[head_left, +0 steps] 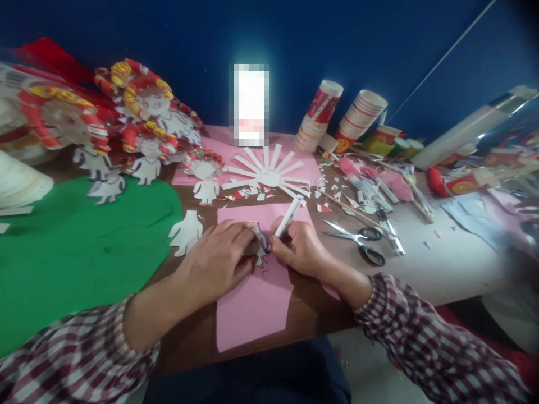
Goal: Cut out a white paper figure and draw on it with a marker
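On a pink sheet of paper (255, 317) lies a small white paper cutout figure (261, 245), partly covered by my hands, with dark purple pen lines along its edge. My left hand (225, 252) holds the cutout down against the sheet, fingers bent over its left side and thumb below. In my right hand (301, 247) is a white marker pen (289, 217), gripped near its tip, which meets the cutout's right edge. Stray dark marks show on the pink sheet just under the figure. Left of my left hand rests a blank white paper figure (187, 233).
Open scissors (357, 240) lie to the right, beside a capped marker (391, 231) and a thin wooden stick (357, 207). Behind are paper scraps, fanned white strips (269, 168), stacked paper cups (320, 115) and decorated ring figures (147, 148). A green sheet (84, 252) covers the left.
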A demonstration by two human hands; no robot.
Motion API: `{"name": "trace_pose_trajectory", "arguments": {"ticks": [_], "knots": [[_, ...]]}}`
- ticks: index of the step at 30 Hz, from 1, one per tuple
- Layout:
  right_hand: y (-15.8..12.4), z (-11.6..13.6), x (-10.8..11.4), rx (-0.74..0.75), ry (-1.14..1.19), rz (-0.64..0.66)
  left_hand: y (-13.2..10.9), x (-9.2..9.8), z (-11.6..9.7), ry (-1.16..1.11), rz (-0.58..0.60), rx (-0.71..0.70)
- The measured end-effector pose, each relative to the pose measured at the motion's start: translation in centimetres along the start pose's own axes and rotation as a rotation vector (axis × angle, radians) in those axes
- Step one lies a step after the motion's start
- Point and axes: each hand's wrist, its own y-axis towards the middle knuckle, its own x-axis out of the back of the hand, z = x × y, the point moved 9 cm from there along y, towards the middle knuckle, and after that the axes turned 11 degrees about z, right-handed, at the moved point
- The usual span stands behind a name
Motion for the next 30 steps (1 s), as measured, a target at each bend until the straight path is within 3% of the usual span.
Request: {"name": "trace_pose_trajectory", "arguments": {"ticks": [7, 16, 30], "knots": [[-0.09, -0.74, -0.01, -0.025, 0.114, -0.012, -0.04, 0.11, -0.01, 0.001, -0.018, -0.004], [-0.08, -0.41, -0.04, 0.006, 0.017, -0.022, -0.02, 0.03, -0.03, 0.014, -0.003, 0.003], [-0.07, -0.57, 0.07, -0.017, 0.082, -0.021, -0.07, -0.16, 0.11, 0.022, 0.003, -0.002]]}}
